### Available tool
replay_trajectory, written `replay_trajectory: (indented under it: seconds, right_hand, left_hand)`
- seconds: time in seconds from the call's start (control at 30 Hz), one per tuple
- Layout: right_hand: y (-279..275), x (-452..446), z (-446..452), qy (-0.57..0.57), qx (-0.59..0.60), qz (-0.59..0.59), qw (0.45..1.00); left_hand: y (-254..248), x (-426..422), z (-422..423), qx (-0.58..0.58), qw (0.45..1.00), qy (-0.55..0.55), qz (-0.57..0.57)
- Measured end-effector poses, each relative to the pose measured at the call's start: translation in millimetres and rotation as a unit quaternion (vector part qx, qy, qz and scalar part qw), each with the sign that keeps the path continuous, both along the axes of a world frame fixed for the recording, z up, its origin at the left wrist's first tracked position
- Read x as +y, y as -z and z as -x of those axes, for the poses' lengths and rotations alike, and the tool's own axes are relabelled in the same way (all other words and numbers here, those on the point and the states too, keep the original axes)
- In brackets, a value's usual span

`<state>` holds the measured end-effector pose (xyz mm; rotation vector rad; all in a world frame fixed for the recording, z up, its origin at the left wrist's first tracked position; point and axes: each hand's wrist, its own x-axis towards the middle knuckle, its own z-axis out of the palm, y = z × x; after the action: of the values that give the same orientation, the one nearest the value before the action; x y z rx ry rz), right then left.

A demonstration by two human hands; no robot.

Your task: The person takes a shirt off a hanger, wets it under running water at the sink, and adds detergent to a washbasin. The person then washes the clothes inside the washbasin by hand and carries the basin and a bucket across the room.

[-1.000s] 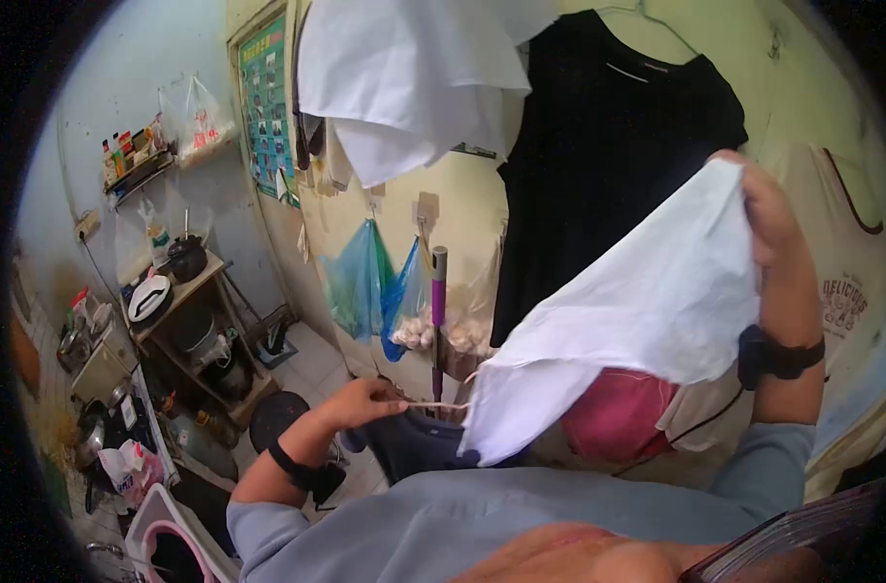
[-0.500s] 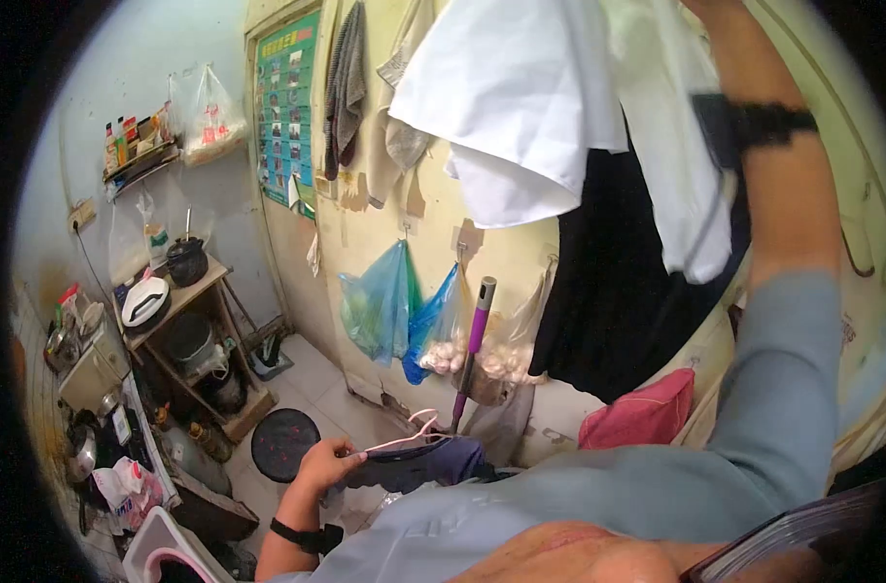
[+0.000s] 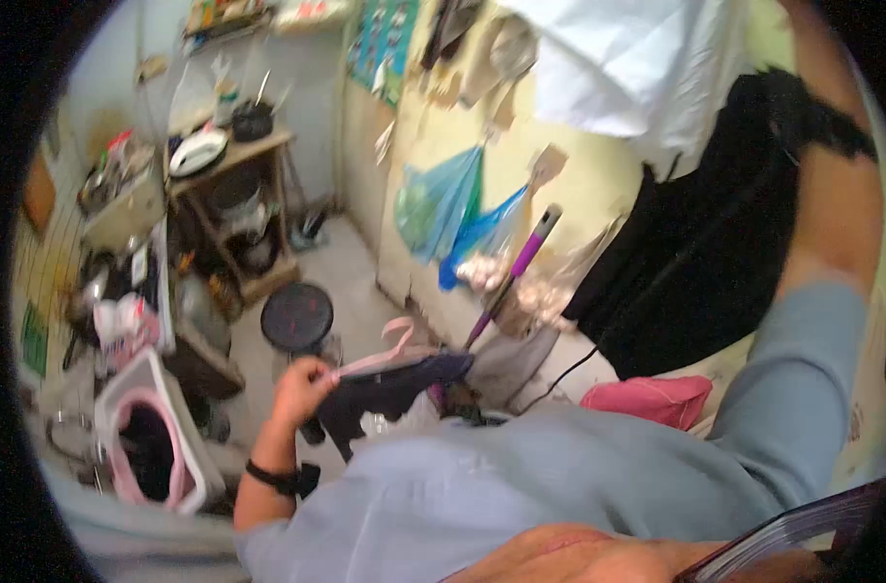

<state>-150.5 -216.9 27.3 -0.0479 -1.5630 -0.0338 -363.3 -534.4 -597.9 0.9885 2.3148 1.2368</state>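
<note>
My left hand [image 3: 305, 389] is closed on one end of a pink clothes hanger [image 3: 389, 358]. A dark garment [image 3: 384, 389] hangs from that hanger, in front of my body. My right arm is raised along the wall at the right, and its hand lies beyond the top edge of the view. Beside this forearm hangs a black garment [image 3: 695, 253] with a thin dark cord trailing down from it. A white cloth [image 3: 608, 73] hangs at the top. What my right hand touches is hidden.
Plastic bags [image 3: 438, 204] hang on the wall, near a purple-and-grey pole [image 3: 530, 253]. A round black stool [image 3: 297, 318] stands on the floor. At the left are a white bin with a pink rim [image 3: 175, 428] and a wooden shelf [image 3: 195, 180]. A pink bag [image 3: 647, 400] sits low at the right.
The view has tilted down and turned left, bringing the bin fully in. The left hand still has the hanger. My right hand has passed out of the top edge.
</note>
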Motion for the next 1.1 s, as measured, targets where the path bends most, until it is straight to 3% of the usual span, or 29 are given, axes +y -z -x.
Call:
replay_trajectory:
  seconds: [0.1,0.13,0.17,0.23,0.27,0.3,0.33,0.43,0.47,0.5,0.53,0.57,0.63,0.67,0.77,0.83,0.9,0.93,0.97,1.03,1.1]
  right_hand:
    - [77,-24,-47,-0.092,-0.148,-0.111,0.978]
    - [114,-30,-43,-0.228,-0.138,-0.183,0.946]
    - [150,-20,-60,-0.223,-0.190,-0.178,0.940]
    - [240,-12,-105,-0.101,-0.385,0.018,0.917]
    - [274,-34,-108,-0.106,-0.473,0.026,0.874]
    - [298,-43,-113,-0.121,-0.592,0.065,0.794]
    - [338,-33,-114,-0.182,-0.601,0.046,0.777]
    - [416,-15,-127,-0.163,-0.659,0.108,0.726]
    - [436,-10,-128,-0.168,-0.659,0.104,0.725]
    - [454,-7,-130,-0.183,-0.614,0.088,0.763]
    - [465,-7,-133,-0.198,-0.565,0.074,0.797]
    - [469,-13,-136,-0.206,-0.566,0.077,0.795]
    - [472,-28,-142,-0.061,-0.488,0.034,0.870]
    - [480,-20,-143,-0.045,-0.515,0.051,0.854]
    - [488,-5,-143,-0.130,-0.556,0.256,0.780]
    - [500,12,-137,-0.189,-0.548,0.295,0.760]
    - [493,9,-130,-0.254,-0.507,0.325,0.757]
    - [485,-1,-127,-0.281,-0.490,0.339,0.752]
    - [489,-3,-120,-0.288,-0.492,0.334,0.751]
    - [500,1,-101,-0.342,-0.462,0.456,0.680]
    - [497,-5,-79,-0.320,-0.472,0.430,0.700]
  left_hand:
    - [-20,-8,-31,0.035,0.999,-0.025,-0.013]
    - [-32,-10,-45,0.075,0.997,-0.033,-0.007]
    - [-42,-11,-57,0.077,0.996,-0.050,0.009]
    - [-53,-13,-74,0.092,0.994,-0.057,-0.003]
    - [-57,-13,-82,0.093,0.994,-0.065,0.005]
    - [-63,-11,-89,0.097,0.992,-0.075,0.009]
    - [-68,-9,-96,0.096,0.992,-0.079,0.011]
    - [-86,-5,-116,0.109,0.991,-0.075,-0.008]
    - [-93,-2,-121,0.120,0.990,-0.075,-0.012]
    - [-100,2,-127,0.129,0.989,-0.074,-0.015]
    - [-106,4,-134,0.147,0.986,-0.069,-0.045]
    - [-107,7,-136,0.155,0.984,-0.053,-0.070]
    - [-123,9,-144,0.135,0.986,-0.043,-0.085]
    - [-133,9,-150,0.125,0.986,-0.046,-0.105]
    - [-155,7,-156,0.149,0.978,-0.067,-0.130]
    - [-162,6,-153,0.161,0.977,-0.089,-0.110]
    - [-156,3,-137,0.234,0.954,-0.089,-0.164]
    - [-147,-1,-125,0.156,0.960,-0.082,-0.216]
    - [-143,-7,-118,0.159,0.959,-0.090,-0.214]
    - [-137,-20,-99,0.306,0.907,-0.185,-0.221]
    - [-116,-36,-73,0.252,0.922,-0.219,-0.198]
